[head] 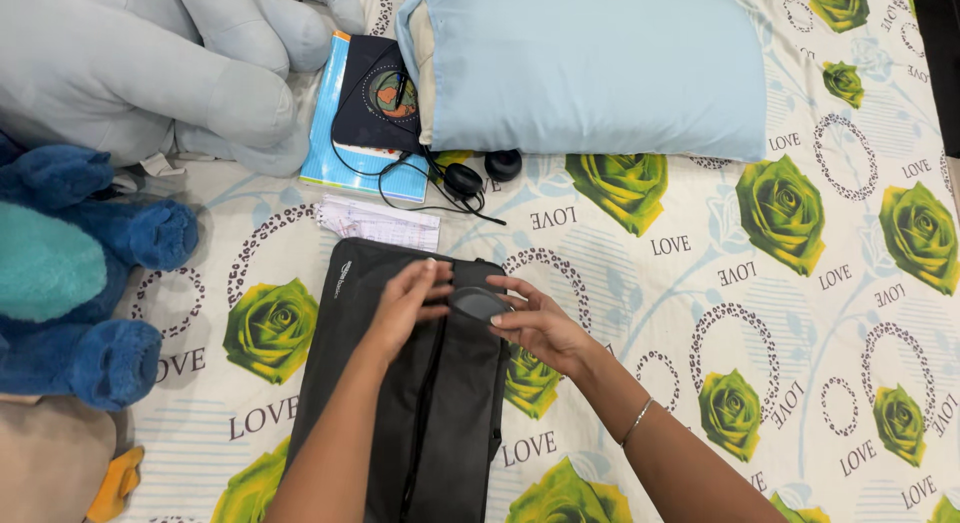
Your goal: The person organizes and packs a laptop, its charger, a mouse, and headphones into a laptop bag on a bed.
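Two hands meet over a black laptop bag lying flat on a bedsheet printed with green roses. At far left sit a blue plush toy and a grey plush toy. The left hand rests on the bag's upper end, fingers curled around one side of a small dark oval object; the right hand pinches its other side. Whether the object is going into a pocket or coming out cannot be told, and the bag's central zip looks partly open. Beyond the bag lie a folded paper, a blue notebook, black headphones and a pale blue pillow.
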